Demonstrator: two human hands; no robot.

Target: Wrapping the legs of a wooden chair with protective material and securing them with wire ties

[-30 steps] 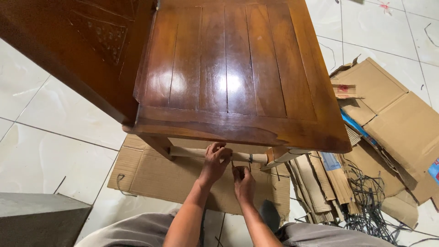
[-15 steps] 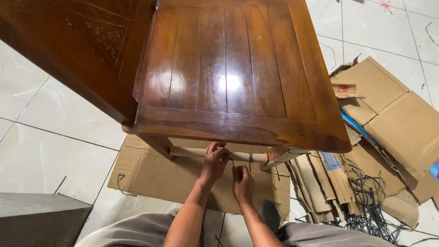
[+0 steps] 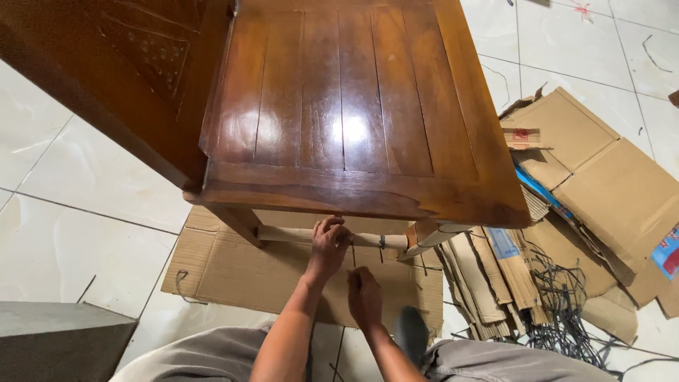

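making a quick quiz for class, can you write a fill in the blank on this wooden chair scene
1. The left hand grips the paper-wrapped lower rail beneath the glossy brown wooden chair seat, while the ____ hand pulls a thin dark strap away from that rail.
2. The chair legs stand on a flattened sheet of ____ laid on the white tiled floor.
3. A tangle of black straps lies to the person's ____ side.

Missing words: right; cardboard; right
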